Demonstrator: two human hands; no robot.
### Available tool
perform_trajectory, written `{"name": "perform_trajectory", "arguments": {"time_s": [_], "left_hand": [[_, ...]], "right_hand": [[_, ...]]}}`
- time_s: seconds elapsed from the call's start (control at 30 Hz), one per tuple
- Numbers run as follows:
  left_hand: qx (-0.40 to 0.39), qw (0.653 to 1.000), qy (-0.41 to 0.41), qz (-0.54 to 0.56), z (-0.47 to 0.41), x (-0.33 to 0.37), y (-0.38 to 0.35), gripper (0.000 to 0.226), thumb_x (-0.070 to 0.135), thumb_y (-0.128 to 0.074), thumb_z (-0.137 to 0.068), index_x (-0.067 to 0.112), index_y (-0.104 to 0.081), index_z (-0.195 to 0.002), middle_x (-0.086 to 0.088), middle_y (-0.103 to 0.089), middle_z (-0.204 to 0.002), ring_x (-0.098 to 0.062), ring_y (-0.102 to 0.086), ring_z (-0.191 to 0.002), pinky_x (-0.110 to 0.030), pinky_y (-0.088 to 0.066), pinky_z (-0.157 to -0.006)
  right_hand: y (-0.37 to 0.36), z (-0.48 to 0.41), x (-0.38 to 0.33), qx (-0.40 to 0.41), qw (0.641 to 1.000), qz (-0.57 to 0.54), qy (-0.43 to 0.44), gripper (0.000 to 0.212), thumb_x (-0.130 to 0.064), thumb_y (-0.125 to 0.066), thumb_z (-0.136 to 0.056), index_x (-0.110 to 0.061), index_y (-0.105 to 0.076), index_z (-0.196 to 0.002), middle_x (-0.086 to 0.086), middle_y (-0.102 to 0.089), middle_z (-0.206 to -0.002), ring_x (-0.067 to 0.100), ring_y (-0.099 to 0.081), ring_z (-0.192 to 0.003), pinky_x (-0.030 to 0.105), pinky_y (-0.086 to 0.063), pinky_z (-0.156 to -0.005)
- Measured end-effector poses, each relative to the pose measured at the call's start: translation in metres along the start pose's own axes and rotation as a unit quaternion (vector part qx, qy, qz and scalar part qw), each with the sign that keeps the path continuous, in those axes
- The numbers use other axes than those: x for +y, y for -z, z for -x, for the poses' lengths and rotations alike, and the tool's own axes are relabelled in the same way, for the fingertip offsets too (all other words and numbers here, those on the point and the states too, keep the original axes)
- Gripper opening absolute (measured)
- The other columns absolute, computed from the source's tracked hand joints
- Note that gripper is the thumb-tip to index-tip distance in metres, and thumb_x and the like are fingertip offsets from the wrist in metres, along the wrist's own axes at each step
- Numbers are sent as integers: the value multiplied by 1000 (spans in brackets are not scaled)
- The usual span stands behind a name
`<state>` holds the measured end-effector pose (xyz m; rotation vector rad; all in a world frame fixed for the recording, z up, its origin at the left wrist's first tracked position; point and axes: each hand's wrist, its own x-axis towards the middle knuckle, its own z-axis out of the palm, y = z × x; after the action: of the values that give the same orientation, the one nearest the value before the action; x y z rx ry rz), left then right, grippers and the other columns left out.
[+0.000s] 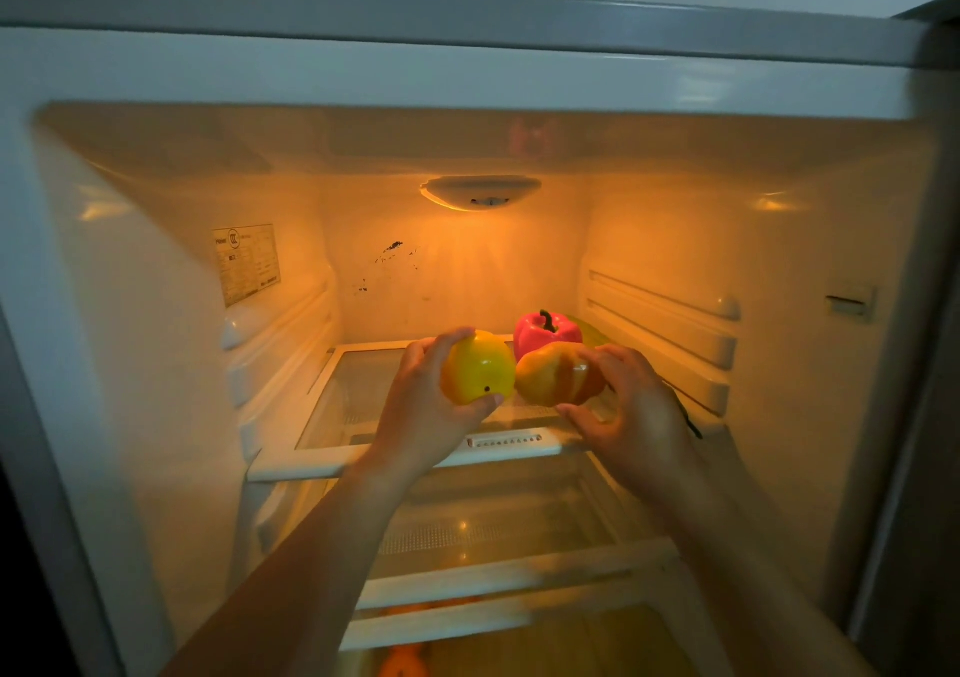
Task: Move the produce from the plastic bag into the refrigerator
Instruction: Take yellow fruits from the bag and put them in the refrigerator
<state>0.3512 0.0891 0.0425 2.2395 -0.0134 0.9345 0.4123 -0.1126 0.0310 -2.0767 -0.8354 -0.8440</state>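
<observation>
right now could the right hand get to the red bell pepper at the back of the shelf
Probably not directly: the right hand is shut on an orange-yellow fruit, which sits right in front of the red bell pepper. It would need to set that down first.

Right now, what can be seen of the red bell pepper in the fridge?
The red bell pepper is glossy and looks like plastic, with a dark curved stem on top. It stands upright at the back right of the top glass shelf. Its lower part is hidden behind the orange-yellow fruit in the right hand; neither hand touches it.

A glass shelf carries a red pepper beside a green item.
</observation>
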Motion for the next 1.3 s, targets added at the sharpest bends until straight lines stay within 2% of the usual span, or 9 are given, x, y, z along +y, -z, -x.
{"name": "perform_trajectory", "arguments": {"time_s": [0.13,0.3,0.4,0.5,0.7,0.83,0.93,1.13,1.3], "left_hand": [[9,1000,-12,25,12,0,6,72,34,-79,-68,46,-40,-127,11,-37,-122,-5,-38,-109,-33,-48,-91],[15,997,-48,66,41,3,16,71,28,-79,-69,44,-42,-128,19,-36,-120,10,-39,-112,-7,-46,-80],[22,995,-57,82,56,6,26,72,27,-80,-68,45,-43,-127,30,-34,-119,12,-37,-115,-7,-47,-80],[20,993,-78,83,73,9,36,70,35,-79,-67,48,-43,-124,26,-36,-125,2,-41,-119,-13,-49,-83],[2,997,-69,40,121,1,42,69,48,-69,-64,50,-40,-126,20,-38,-130,-2,-42,-121,-8,-47,-81],[-33,998,-36,41,152,-15,25,76,42,-73,-62,47,-38,-129,29,-35,-128,5,-41,-119,-9,-47,-80],[-64,996,10,56,171,-28,10,78,45,-72,-59,44,-40,-130,26,-34,-131,-1,-42,-122,-17,-51,-84],[-129,990,38,42,199,-37,-16,78,41,-78,-60,43,-40,-129,32,-30,-132,0,-37,-125,-30,-48,-94],[-177,981,54,55,211,-45,-32,78,34,-79,-64,40,-42,-131,29,-29,-135,0,-34,-128,-36,-46,-98]], "right_hand": [[4,12,-3,15,999,-13,30,55,-26,-78,-70,-19,-57,-121,-1,-58,-116,13,-54,-106,19,-42,-88],[4,36,-19,18,996,-73,55,56,-29,-78,-71,-17,-57,-122,2,-58,-120,15,-56,-109,39,-54,-84],[3,45,-26,-16,993,-103,54,57,-33,-74,-72,-20,-55,-125,-2,-56,-121,13,-54,-111,43,-53,-87],[5,53,-31,-28,991,-125,45,57,-46,-69,-74,-28,-51,-126,-9,-52,-122,8,-53,-111,37,-54,-85],[2,90,-33,-63,984,-163,21,54,-39,-70,-71,-32,-53,-122,-26,-50,-116,0,-52,-105,13,-49,-80],[-10,120,-28,-129,958,-242,-82,51,-53,-70,-70,-44,-53,-117,-20,-56,-115,0,-57,-103,17,-52,-79],[-19,136,-30,-170,930,-283,-162,46,-51,-65,-69,-41,-55,-112,-11,-61,-114,0,-59,-100,20,-53,-79],[-27,166,-29,-256,879,-338,-219,54,-57,-65,-70,-40,-54,-120,-17,-60,-118,1,-60,-102,25,-53,-82],[-32,185,-14,-283,855,-336,-274,54,-54,-67,-74,-41,-48,-123,-15,-59,-117,-4,-59,-99,14,-50,-76]]}}
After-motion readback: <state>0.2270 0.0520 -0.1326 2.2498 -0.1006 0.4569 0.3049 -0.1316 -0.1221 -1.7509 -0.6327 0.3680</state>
